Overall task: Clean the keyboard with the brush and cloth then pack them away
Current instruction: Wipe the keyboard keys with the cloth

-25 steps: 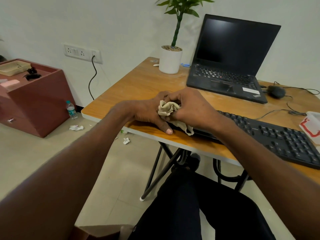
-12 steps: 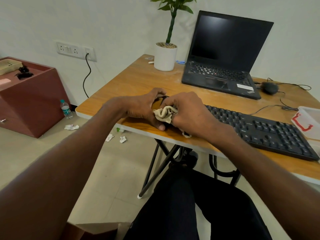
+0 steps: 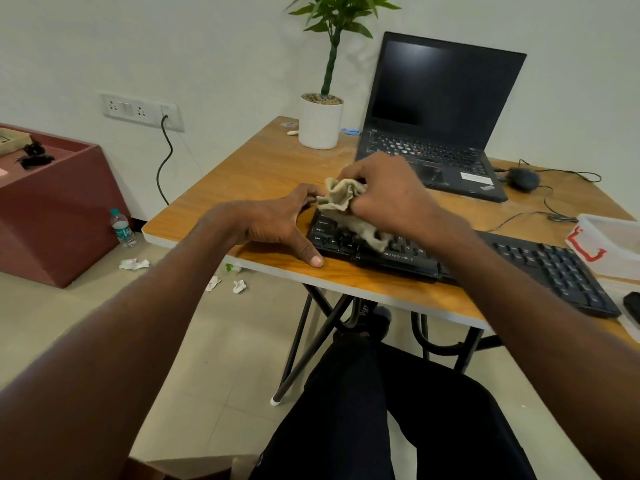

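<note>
A: Cam setup?
B: One view only, head-worn, wide-angle. Looks forward and down across the worktop [image 3: 263, 174] from its near edge.
A: Range?
B: Close. Both forearms run in from the bottom corners, lap fills bottom centre (edges bend a bit, wide lens).
A: Far end?
B: Reaches the wall behind the laptop [image 3: 440, 109]; floor at left. No second view, so no overlap.
</note>
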The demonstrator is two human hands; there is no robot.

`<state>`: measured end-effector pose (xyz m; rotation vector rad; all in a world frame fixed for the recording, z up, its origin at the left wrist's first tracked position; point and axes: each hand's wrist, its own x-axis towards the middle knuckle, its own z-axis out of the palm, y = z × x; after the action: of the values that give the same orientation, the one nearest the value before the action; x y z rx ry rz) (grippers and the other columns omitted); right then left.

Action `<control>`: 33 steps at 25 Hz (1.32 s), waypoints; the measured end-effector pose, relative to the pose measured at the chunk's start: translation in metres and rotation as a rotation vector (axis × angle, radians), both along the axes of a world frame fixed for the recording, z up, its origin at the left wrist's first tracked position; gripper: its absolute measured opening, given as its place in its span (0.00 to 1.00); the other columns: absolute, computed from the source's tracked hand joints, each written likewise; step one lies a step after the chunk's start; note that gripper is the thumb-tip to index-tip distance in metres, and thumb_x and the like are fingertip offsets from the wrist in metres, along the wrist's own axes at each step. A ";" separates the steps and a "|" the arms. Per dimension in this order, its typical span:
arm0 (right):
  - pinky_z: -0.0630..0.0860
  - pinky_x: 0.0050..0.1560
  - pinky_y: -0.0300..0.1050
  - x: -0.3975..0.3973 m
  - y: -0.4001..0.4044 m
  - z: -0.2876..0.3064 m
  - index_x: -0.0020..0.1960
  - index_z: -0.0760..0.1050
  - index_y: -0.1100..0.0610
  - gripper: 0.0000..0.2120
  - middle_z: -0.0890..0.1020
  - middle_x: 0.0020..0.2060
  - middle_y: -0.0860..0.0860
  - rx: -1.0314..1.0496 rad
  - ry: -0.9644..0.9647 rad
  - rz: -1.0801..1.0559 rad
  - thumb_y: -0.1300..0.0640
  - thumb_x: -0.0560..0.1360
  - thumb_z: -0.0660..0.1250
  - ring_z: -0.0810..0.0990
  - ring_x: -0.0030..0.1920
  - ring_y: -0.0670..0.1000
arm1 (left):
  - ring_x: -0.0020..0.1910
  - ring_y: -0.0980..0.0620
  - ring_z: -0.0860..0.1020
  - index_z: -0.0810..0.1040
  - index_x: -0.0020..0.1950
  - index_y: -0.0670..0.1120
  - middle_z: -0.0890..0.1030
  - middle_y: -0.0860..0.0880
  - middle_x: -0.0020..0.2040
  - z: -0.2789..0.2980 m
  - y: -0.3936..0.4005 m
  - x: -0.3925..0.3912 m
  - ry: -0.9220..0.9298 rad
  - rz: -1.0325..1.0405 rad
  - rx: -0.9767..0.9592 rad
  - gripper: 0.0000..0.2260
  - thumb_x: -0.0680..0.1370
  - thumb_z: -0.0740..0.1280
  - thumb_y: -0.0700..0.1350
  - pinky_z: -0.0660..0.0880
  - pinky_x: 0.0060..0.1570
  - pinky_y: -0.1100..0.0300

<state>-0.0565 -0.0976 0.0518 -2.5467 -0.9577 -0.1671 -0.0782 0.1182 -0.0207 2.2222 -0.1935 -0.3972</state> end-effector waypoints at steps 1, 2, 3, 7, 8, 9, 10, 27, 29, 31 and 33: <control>0.81 0.44 0.42 -0.003 0.008 -0.005 0.53 0.87 0.48 0.11 0.87 0.43 0.47 0.035 0.017 0.035 0.60 0.73 0.75 0.83 0.42 0.46 | 0.76 0.48 0.67 0.54 0.78 0.66 0.66 0.55 0.77 -0.001 -0.001 0.001 0.002 0.001 0.009 0.58 0.58 0.88 0.58 0.65 0.78 0.43; 0.82 0.44 0.44 -0.005 0.014 -0.012 0.54 0.87 0.47 0.14 0.87 0.44 0.48 0.001 0.036 0.069 0.61 0.73 0.74 0.83 0.43 0.47 | 0.75 0.48 0.67 0.55 0.78 0.66 0.68 0.55 0.76 -0.001 -0.001 0.002 0.008 0.003 0.011 0.58 0.58 0.88 0.58 0.66 0.77 0.42; 0.83 0.46 0.48 -0.006 0.017 -0.017 0.55 0.87 0.47 0.16 0.87 0.45 0.49 -0.066 0.037 0.092 0.63 0.73 0.74 0.84 0.44 0.49 | 0.75 0.48 0.67 0.56 0.77 0.66 0.68 0.55 0.76 -0.001 0.000 0.002 0.016 0.007 0.010 0.57 0.58 0.88 0.59 0.66 0.77 0.42; 0.83 0.51 0.51 0.001 -0.002 -0.011 0.56 0.87 0.49 0.14 0.87 0.49 0.50 -0.238 0.053 0.054 0.63 0.74 0.75 0.83 0.48 0.50 | 0.77 0.47 0.66 0.54 0.78 0.64 0.62 0.54 0.80 -0.001 -0.001 0.002 0.004 0.001 0.012 0.57 0.59 0.87 0.58 0.66 0.78 0.44; 0.83 0.51 0.50 0.005 -0.011 -0.007 0.56 0.87 0.49 0.13 0.87 0.49 0.50 -0.261 0.072 0.020 0.63 0.74 0.75 0.84 0.48 0.50 | 0.76 0.47 0.67 0.55 0.78 0.63 0.62 0.53 0.79 -0.001 -0.002 0.003 0.004 0.000 0.004 0.56 0.59 0.87 0.57 0.67 0.77 0.44; 0.83 0.50 0.50 0.008 -0.020 -0.003 0.57 0.86 0.50 0.13 0.87 0.50 0.50 -0.277 0.093 -0.020 0.62 0.75 0.75 0.84 0.48 0.49 | 0.75 0.48 0.68 0.55 0.77 0.63 0.63 0.53 0.79 -0.001 -0.003 0.003 0.001 -0.004 -0.008 0.56 0.59 0.87 0.57 0.68 0.77 0.44; 0.83 0.49 0.49 0.011 -0.026 -0.001 0.57 0.86 0.50 0.13 0.87 0.50 0.50 -0.284 0.111 -0.054 0.62 0.75 0.75 0.83 0.48 0.50 | 0.74 0.48 0.68 0.56 0.77 0.63 0.63 0.53 0.78 -0.001 -0.003 0.003 -0.004 -0.004 -0.019 0.56 0.58 0.87 0.57 0.69 0.76 0.45; 0.77 0.36 0.44 -0.013 -0.038 -0.013 0.55 0.87 0.53 0.09 0.86 0.42 0.51 -0.118 0.040 -0.166 0.59 0.75 0.74 0.80 0.40 0.49 | 0.73 0.50 0.69 0.56 0.77 0.60 0.65 0.53 0.77 -0.003 -0.004 0.001 -0.002 0.020 -0.033 0.54 0.59 0.86 0.55 0.70 0.75 0.47; 0.82 0.41 0.49 -0.017 -0.018 -0.020 0.53 0.88 0.51 0.12 0.86 0.41 0.51 -0.014 0.039 -0.107 0.62 0.73 0.73 0.82 0.41 0.50 | 0.74 0.49 0.68 0.56 0.77 0.60 0.65 0.53 0.78 -0.004 -0.004 0.001 -0.009 0.022 -0.020 0.55 0.59 0.87 0.56 0.69 0.76 0.47; 0.83 0.42 0.50 -0.017 -0.012 -0.028 0.54 0.87 0.50 0.13 0.86 0.44 0.52 -0.051 0.015 -0.097 0.62 0.72 0.74 0.83 0.43 0.51 | 0.75 0.49 0.67 0.56 0.76 0.61 0.64 0.53 0.78 -0.005 -0.003 0.002 -0.005 0.025 -0.013 0.55 0.59 0.87 0.57 0.68 0.77 0.46; 0.81 0.42 0.48 -0.014 -0.025 -0.028 0.56 0.87 0.50 0.12 0.86 0.47 0.52 -0.139 -0.007 -0.104 0.59 0.73 0.76 0.83 0.44 0.52 | 0.76 0.49 0.67 0.56 0.77 0.60 0.63 0.52 0.79 -0.006 -0.003 0.003 -0.015 0.020 -0.025 0.56 0.58 0.87 0.58 0.67 0.77 0.47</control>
<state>-0.0708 -0.1225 0.0241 -2.7267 -0.8672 -0.1448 -0.0748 0.1157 -0.0271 2.2009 -0.1829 -0.3655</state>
